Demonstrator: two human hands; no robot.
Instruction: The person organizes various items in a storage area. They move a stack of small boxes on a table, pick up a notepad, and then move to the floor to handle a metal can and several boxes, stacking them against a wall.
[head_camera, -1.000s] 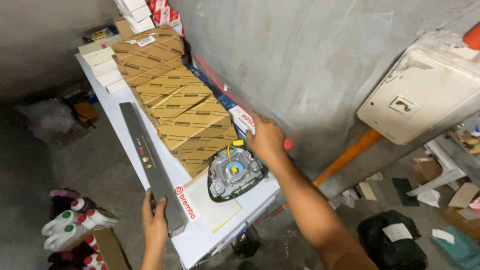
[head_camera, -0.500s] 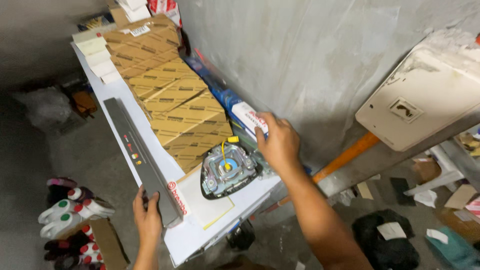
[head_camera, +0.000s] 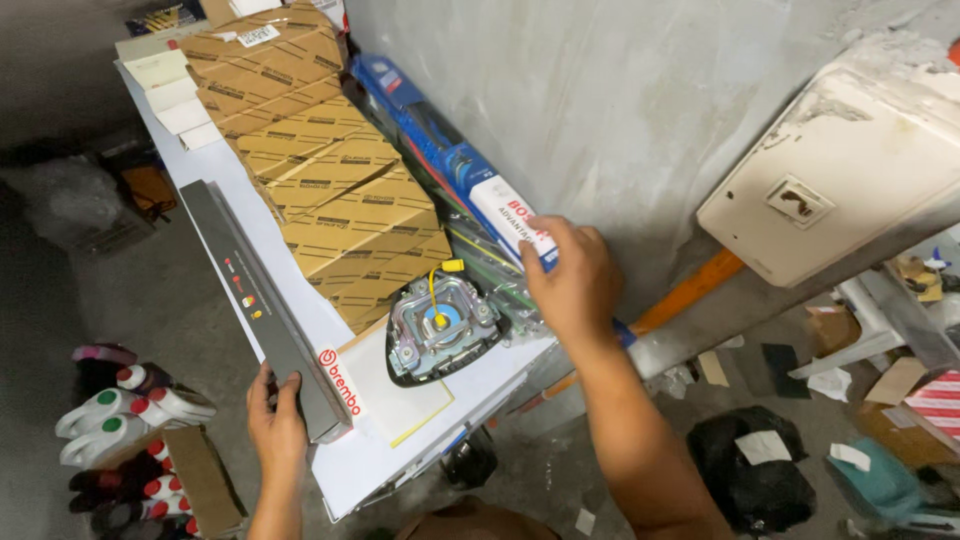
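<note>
Left hand: clamped on the near end of a long grey box; fingers wrapped over its top face, thumb side hidden beneath.
Long grey box: lies along the front edge of the white shelf, its long axis running from the near corner away toward the far left corner. The held end carries a white label patch with red lettering.
Right hand: fingers spread apart, palm down, resting on the near end of a blue and white carton. Whether the thumb closes under the carton cannot be told.
Blue and white carton: long and narrow, lying along the back edge of the shelf against the grey wall; long axis roughly parallel to the grey box.
Governing relation: each hand sits at the near end of its own long item, so both items stretch away from the grips; the left hand is nearer the grey box, the right nearer the carton.
Between the hands: a metal part with a yellow lead, sitting on a white card near the front edge, touched by neither hand.
Behind it: brown cardboard boxes stacked in a row down the middle of the shelf.
Below left: bottles with white caps on the floor.
</note>
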